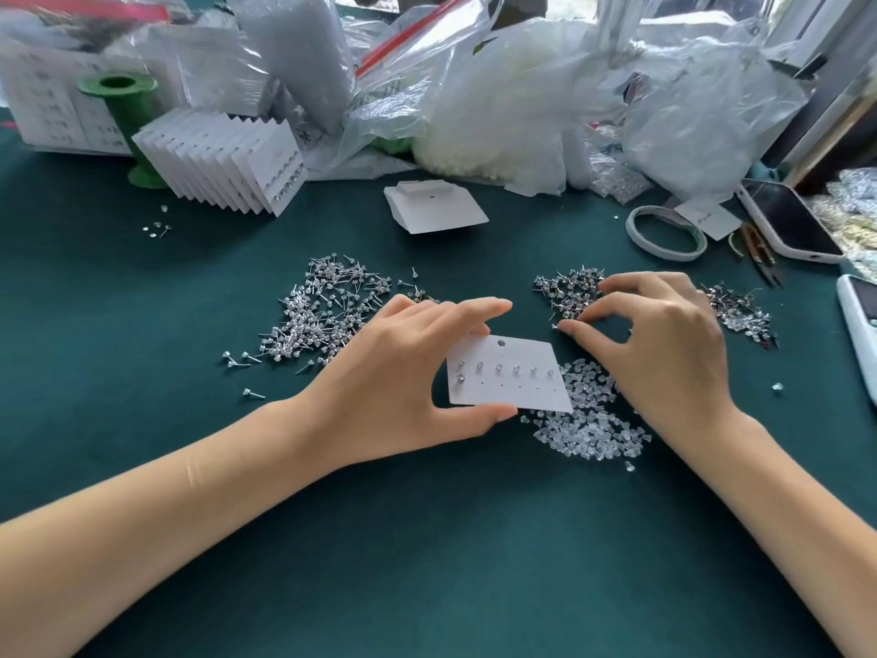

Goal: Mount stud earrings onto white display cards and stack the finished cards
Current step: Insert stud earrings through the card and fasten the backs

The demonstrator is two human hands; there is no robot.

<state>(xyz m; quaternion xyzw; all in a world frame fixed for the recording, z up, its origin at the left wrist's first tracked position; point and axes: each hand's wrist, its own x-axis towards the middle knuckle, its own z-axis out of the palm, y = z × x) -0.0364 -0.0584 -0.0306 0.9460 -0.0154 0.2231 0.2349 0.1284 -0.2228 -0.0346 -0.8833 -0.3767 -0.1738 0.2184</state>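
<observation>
Left hand [398, 382] fingers [474, 308] and thumb clamping a white display card [510, 377] mid-worktop [427, 539], 7 studs mounted. Right hand [664, 344] pinching 1 stud [555, 326] beside the stud pile [569, 289]. Finished cards [223, 163] fanned near far-left edge.

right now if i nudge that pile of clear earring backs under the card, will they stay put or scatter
Likely scatter: the clear earring backs are many tiny loose pieces, with strays already lying apart. They look very light, so a brush from the right hand could shift them. The cloth-like green table cover may limit rolling.
</observation>
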